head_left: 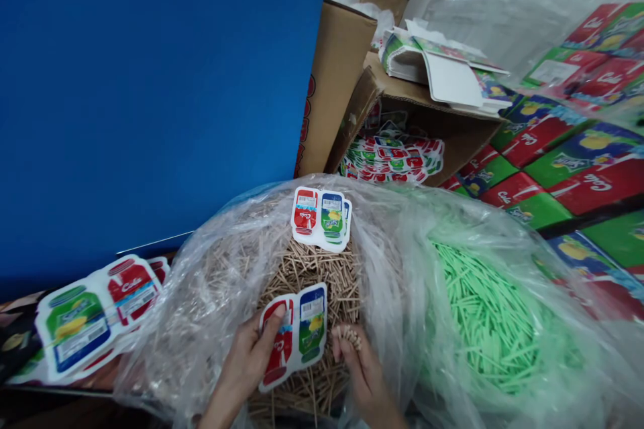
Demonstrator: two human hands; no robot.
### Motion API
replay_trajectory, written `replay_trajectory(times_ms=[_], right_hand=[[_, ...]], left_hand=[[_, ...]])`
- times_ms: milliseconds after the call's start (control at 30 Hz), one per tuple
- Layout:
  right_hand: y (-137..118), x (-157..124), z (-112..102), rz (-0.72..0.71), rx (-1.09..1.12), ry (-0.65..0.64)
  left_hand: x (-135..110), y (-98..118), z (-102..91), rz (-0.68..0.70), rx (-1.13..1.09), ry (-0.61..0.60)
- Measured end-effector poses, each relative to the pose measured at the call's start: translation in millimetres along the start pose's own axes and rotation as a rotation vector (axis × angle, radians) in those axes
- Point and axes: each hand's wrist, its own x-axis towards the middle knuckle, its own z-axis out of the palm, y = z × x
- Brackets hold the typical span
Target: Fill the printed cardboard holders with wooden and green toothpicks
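In the head view, the fingers of the left hand grasp a printed card (red panel left, blue-green right) above brown sticks; just right, the right hand clutches a stick bundle.

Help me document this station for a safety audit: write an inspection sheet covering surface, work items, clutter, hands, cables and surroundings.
Surface: transparent plastic bags hold brown sticks and green sticks.
Work items: a printed card and a small stick bundle, both held.
Clutter: overlapping cards at the brown sticks' far side; a card pile at left.
Left hand: grips the printed card, thumb on top.
Right hand: closed around the stick bundle.
Cables: nothing seen.
Surroundings: blue panel, open cardboard box containing more cards, printed cartons at right.
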Motion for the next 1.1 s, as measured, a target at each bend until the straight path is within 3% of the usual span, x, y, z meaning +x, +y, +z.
replay_trajectory(times_ms=[233, 400, 567, 667, 867, 1033, 1100], right_hand=[[-13, 3, -7, 0.025, 0.017, 0.053], [-42, 16, -11, 0.045, 0.243, 0.184], [-59, 30, -1, 0.263, 0.428, 0.087], [-61, 36, 4, 0.260, 0.379, 0.026], [-64, 43, 12, 0.172, 0.356, -0.077], [-60, 42, 13, 0.176, 0.412, 0.111], [-61, 39, 10, 0.160, 0.381, 0.118]], left_hand=[[1, -4, 0.3, 0.195, 0.271, 0.015], [0, -9, 8.4, 0.365, 0.496, -0.058], [-1, -7, 15.7, 0.512, 0.660, -0.121], [-1, -6, 17.0, 0.554, 0.643, -0.194], [-4, -6, 17.3, 0.477, 0.548, -0.246], [-5, -15, 19.3, 0.312, 0.388, -0.186], [-5, -17, 20.2, 0.291, 0.334, -0.183]])
